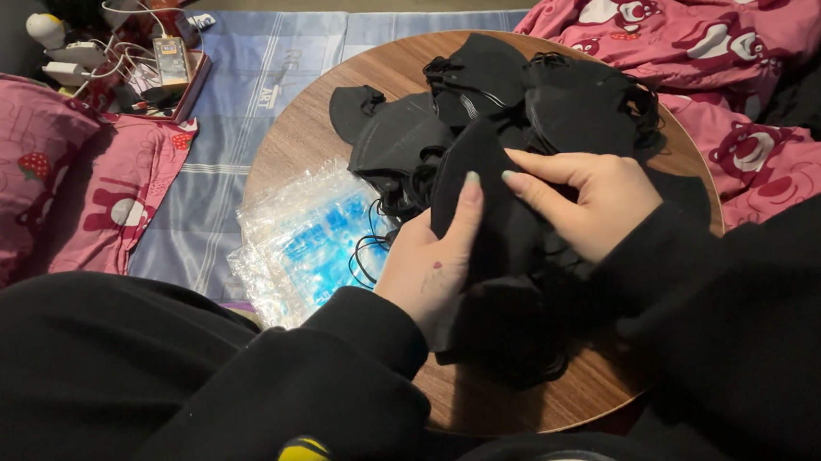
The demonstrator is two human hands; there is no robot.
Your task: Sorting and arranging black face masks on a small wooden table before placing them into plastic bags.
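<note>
Fingers (pixel 470 193) of the left hand (pixel 432 267) are pinching a black face mask (pixel 491 206) from its left edge, the thumb pressing up along the fabric. Fingers of the right hand (pixel 586 194) are closing on the same mask from the right, the fingertips lying across its upper fold. Both hands are holding the mask just above a round wooden surface (pixel 303 132), near its middle. Both arms are wearing black sleeves that are filling the lower part of the view.

Behind the held mask, a loose pile of black masks (pixel 536 97) is lying on the far half of the surface, ear loops tangling among them. To the left of the hands, a stack of clear plastic pouches with blue print (pixel 310 237) is resting on the surface's left edge, just beside the left wrist.

Beneath the surface, a blue and grey checked sheet (pixel 237 89) is spreading out. A pink blanket with a cartoon bear pattern (pixel 734 35) is bunching up on the right, and a pink pillow (pixel 1 163) is lying on the left. At the far left, a small tray of chargers and cables (pixel 144 71) is sitting on the bedding.
</note>
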